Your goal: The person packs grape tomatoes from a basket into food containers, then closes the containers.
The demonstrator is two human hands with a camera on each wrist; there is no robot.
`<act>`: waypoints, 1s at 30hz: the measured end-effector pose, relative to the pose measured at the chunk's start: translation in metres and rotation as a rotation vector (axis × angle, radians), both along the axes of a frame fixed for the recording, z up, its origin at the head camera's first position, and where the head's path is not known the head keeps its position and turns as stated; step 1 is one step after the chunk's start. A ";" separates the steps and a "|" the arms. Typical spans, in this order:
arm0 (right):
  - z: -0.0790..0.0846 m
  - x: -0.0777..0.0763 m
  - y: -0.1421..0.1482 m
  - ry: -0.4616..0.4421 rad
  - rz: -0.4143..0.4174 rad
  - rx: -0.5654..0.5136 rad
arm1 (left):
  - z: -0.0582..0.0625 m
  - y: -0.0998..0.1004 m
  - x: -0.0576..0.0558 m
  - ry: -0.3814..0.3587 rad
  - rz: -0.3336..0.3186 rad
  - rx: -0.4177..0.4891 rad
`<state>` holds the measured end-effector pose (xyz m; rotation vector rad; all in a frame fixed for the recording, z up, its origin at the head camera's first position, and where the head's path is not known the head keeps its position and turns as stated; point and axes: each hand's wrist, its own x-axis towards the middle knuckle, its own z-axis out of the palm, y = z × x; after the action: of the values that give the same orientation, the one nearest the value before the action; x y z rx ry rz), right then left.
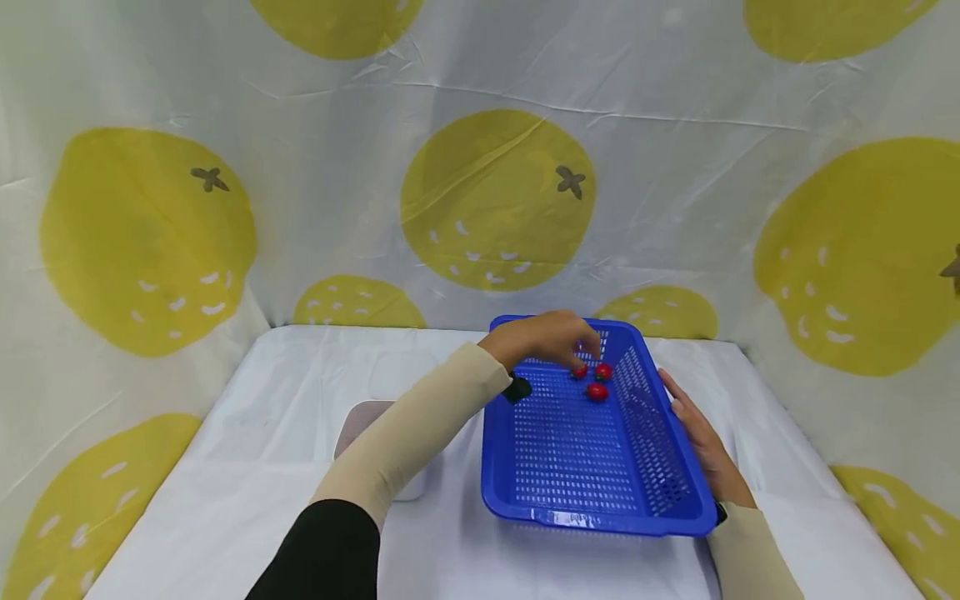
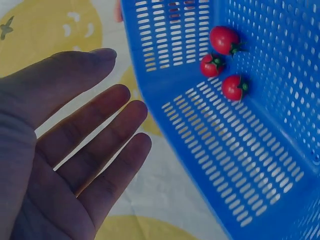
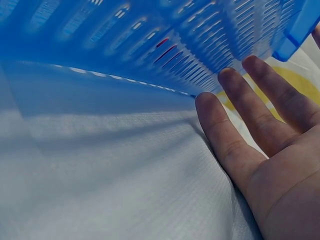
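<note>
A blue perforated plastic basket (image 1: 577,520) sits on the white cloth, with three red cherry tomatoes (image 1: 597,392) grouped towards its far end. My left hand (image 1: 542,337) reaches over the basket's far part, just above the tomatoes. In the left wrist view its thumb and fingers (image 2: 100,150) are spread apart with nothing between them, and the tomatoes (image 2: 234,87) lie by the basket's corner. My right hand (image 1: 705,446) rests along the outside of the basket's right wall. Its fingers (image 3: 255,115) are extended against the perforated side in the right wrist view.
Left of the basket, partly behind my left forearm, lies a white-edged tray with a pinkish-brown surface (image 1: 362,419). A whitish, faintly outlined flat item (image 1: 397,373) lies beyond it. Curtains with yellow fruit prints (image 1: 498,200) enclose the table (image 1: 247,442) at the back and sides.
</note>
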<state>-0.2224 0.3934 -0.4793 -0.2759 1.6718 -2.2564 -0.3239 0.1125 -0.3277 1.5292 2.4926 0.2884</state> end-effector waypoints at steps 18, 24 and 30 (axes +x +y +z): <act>0.000 0.000 0.003 -0.021 0.023 -0.064 | -0.056 0.041 -0.022 -0.160 0.098 0.084; 0.001 0.000 0.002 -0.018 0.019 -0.043 | -0.066 0.044 -0.025 -0.200 0.115 0.102; 0.001 0.000 0.000 -0.025 -0.009 -0.025 | -0.083 0.042 -0.030 -0.336 0.202 0.199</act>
<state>-0.2224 0.3934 -0.4778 -0.2452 1.6368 -2.2786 -0.3536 0.1544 -0.4108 1.1717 2.4009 0.7781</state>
